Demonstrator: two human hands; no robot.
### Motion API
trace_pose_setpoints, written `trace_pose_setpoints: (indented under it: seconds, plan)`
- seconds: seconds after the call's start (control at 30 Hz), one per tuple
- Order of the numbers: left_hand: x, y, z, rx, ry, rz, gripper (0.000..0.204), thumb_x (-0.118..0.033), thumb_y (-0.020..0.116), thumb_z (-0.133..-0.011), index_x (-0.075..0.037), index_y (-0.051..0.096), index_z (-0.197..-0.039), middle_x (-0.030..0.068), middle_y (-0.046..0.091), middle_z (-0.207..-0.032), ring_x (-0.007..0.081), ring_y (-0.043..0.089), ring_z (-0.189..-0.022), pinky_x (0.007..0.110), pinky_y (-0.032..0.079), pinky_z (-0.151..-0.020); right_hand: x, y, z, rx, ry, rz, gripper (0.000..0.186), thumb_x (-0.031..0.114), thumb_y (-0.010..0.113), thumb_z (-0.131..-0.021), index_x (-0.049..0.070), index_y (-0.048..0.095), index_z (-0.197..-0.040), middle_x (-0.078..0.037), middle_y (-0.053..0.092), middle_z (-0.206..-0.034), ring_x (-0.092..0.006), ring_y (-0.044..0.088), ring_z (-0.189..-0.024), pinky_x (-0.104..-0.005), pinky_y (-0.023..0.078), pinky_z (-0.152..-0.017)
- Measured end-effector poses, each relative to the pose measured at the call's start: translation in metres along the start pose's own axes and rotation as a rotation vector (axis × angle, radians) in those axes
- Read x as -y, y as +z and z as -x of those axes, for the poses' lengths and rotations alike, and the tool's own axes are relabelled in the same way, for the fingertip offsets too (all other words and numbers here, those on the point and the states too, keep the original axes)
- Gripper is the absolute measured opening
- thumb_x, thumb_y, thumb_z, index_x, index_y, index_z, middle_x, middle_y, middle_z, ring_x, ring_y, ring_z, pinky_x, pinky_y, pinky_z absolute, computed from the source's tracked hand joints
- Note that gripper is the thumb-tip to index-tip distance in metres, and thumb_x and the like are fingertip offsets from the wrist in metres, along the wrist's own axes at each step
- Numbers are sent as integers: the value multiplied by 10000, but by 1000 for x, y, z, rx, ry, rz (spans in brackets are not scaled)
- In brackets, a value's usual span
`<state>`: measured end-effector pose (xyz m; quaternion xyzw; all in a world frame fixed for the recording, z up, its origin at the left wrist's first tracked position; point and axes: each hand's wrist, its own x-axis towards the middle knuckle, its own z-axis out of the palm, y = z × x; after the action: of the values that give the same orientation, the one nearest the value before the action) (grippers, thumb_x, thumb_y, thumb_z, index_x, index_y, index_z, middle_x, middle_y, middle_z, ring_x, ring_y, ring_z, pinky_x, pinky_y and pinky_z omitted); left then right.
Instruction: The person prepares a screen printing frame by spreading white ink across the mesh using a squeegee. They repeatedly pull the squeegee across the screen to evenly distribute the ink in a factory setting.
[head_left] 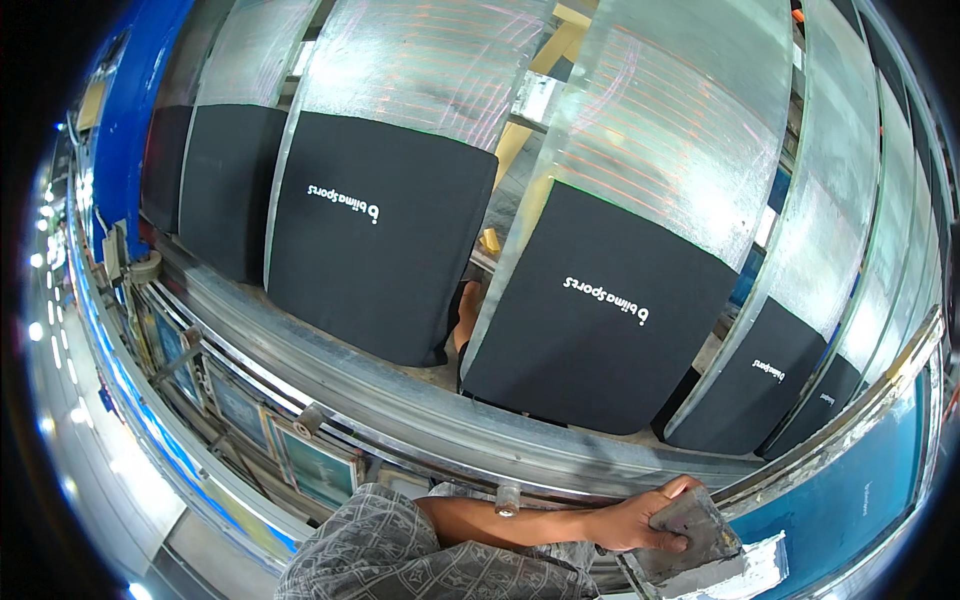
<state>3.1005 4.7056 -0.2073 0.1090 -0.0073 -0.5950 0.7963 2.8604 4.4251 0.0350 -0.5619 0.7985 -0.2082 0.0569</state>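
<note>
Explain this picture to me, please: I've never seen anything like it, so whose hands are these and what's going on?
There is no robot here. The single picture comes from a wide camera on a person's head, looking down; its lens bends straight edges.

Long pale boards stand side by side beyond a metal rail. On the nearer ends lie black cloth-like pieces, several with small white print.

At the lower right, one bare hand, apparently the left hand, grips a stained grey block-like tool. By it are a white smear and a blue framed panel. The right hand is not visible.
</note>
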Motion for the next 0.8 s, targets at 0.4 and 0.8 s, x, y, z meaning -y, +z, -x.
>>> trace_pose_setpoints:
  seconds: [0.4, 0.8]
  plan:
    - [-6, 0, 0, -3, -11, -43, 582, -399, 762, -939, 70, 614, -1249, 90, 311, -1448, 203, 362, -1378, 384, 339, -1148, -22, 11, -7, 48, 1, -53, 455, 374, 547, -1050, 35, 641, -1339, -110, 656, -965, -168, 545, -772, -301, 438, -631]
    - [43, 10, -31, -60, -53, -389, 487, -367, 800, -915, 40, 679, -1153, 163, 318, -1468, 318, 343, -1415, 478, 267, -1189, -135, 1, -45, 66, 62, -171, 450, 361, 548, -1055, 10, 649, -1316, -142, 674, -1030, -211, 592, -855, -330, 485, -695]
